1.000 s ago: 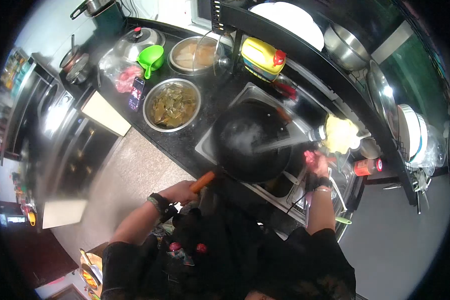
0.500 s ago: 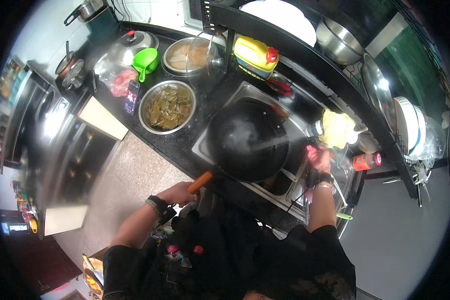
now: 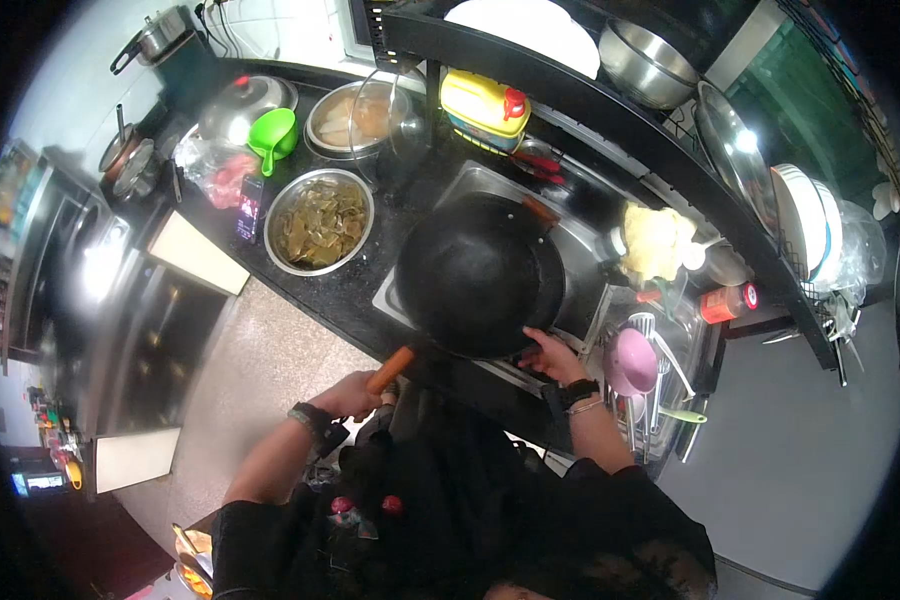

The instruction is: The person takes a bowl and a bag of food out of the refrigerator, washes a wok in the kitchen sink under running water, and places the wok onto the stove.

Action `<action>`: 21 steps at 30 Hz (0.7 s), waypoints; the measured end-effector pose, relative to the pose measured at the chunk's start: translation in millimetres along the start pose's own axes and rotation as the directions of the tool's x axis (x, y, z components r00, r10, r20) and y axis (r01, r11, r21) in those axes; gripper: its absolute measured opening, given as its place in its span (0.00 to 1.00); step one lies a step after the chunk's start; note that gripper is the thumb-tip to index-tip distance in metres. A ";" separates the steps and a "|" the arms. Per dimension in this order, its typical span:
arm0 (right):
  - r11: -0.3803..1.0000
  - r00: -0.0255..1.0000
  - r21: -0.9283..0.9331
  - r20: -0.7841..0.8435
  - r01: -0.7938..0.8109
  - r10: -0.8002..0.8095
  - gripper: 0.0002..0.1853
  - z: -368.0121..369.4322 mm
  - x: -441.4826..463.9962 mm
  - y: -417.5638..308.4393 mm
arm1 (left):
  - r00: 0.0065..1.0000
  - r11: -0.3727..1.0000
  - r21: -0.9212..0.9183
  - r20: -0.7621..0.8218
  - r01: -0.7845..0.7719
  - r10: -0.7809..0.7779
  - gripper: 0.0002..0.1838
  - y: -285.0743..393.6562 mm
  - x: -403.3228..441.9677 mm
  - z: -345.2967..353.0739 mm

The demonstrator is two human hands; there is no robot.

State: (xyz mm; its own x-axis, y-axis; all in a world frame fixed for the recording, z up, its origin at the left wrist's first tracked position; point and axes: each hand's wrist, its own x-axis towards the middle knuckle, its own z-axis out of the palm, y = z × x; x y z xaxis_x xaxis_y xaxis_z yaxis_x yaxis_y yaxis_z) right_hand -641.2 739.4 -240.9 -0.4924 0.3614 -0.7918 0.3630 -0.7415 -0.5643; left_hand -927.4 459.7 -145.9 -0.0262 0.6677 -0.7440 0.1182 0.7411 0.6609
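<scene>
A large black wok (image 3: 470, 270) sits over the metal sink (image 3: 585, 260). Its orange-brown handle (image 3: 392, 368) points toward me, and my left hand (image 3: 350, 395) is wrapped round it. At the wok's near right edge is my right hand (image 3: 555, 357), thumb up at the rim and fingers partly hidden below it. No water stream shows over the wok. Left of the wok stands a steel bowl of soaked leaves (image 3: 320, 222). Beyond the sink's right side hangs a pale yellow cloth (image 3: 655, 242).
A pink bowl (image 3: 631, 362) rests on the rack at right, near a red-lidded jar (image 3: 728, 302). A green scoop (image 3: 273, 134), a phone (image 3: 249, 208) and a yellow container (image 3: 483, 108) stand behind. Overhead runs a black shelf (image 3: 610, 110).
My right hand has moved left from beside the faucet to the wok's rim and no longer holds the pink thing. The water stream has gone. My left hand still grips the handle.
</scene>
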 end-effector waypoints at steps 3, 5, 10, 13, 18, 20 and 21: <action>0.975 0.985 0.142 0.010 0.171 -0.174 0.10 -8.6 30.5 25.3 | 0.999 0.998 -0.040 -0.004 -0.040 0.040 0.14 -8.8 1.9 5.2; 0.970 0.979 0.138 -0.045 0.201 -0.196 0.09 -3.6 29.2 28.0 | 1.000 1.000 -0.012 -0.010 -0.023 0.023 0.14 -11.8 2.5 8.3; 0.964 0.962 0.106 -0.146 0.245 -0.229 0.07 -4.3 33.1 41.0 | 0.999 0.999 -0.018 -0.047 -0.029 0.028 0.15 -32.2 -1.4 11.1; 0.953 0.955 0.105 -0.113 0.284 -0.273 0.06 14.2 11.9 43.2 | 0.999 0.997 -0.060 -0.022 -0.041 0.040 0.16 -52.0 -14.6 9.2; 0.955 0.954 0.029 -0.072 0.295 -0.292 0.03 65.7 -35.6 39.6 | 0.996 0.998 -0.051 -0.075 -0.042 0.038 0.15 -71.3 -63.9 2.1; 0.959 0.951 0.031 -0.141 0.282 -0.275 0.03 94.2 -56.0 39.0 | 0.997 0.993 -0.118 -0.075 -0.001 -0.008 0.15 -69.2 -94.0 -3.1; 0.963 0.944 0.035 -0.209 0.267 -0.254 0.04 113.5 -63.6 39.1 | 0.995 0.991 -0.131 -0.104 -0.002 -0.012 0.15 -79.9 -103.7 -6.3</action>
State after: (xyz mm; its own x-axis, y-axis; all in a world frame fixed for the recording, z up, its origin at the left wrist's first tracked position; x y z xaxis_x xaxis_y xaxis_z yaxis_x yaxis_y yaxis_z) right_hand -685.5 623.3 -186.0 -0.3922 0.6477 -0.6532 0.1902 -0.6377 -0.7465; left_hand -940.4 331.6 -120.9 -0.1302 0.6628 -0.7374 -0.0133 0.7425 0.6697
